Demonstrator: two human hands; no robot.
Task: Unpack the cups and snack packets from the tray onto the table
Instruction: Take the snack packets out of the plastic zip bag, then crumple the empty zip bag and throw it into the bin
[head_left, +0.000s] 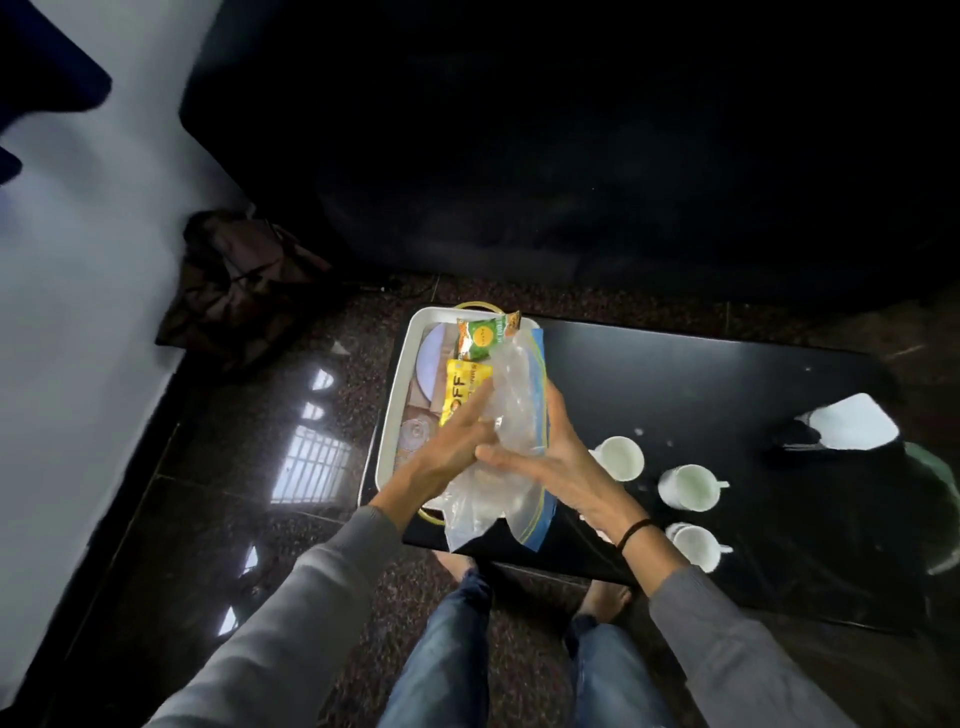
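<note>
While the right hand (566, 457) is gripping a clear plastic bag (514, 384) over the white tray (408, 358), the left hand's (447, 449) straight fingers (475, 402) are touching its yellow snack packet (460, 382); slick film could be letting it drop.

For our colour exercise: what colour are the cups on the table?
The cups are white; head view.

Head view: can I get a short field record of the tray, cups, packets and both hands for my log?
tray: white, on the left end of the black table
cups: three, white, standing on the table right of the tray
packets: yellow packet and green packet over the tray, against the plastic bag
left hand: fingers straight, reaching to the yellow packet
right hand: grips the plastic bag
progress: cups out; packets not yet on the table
</note>
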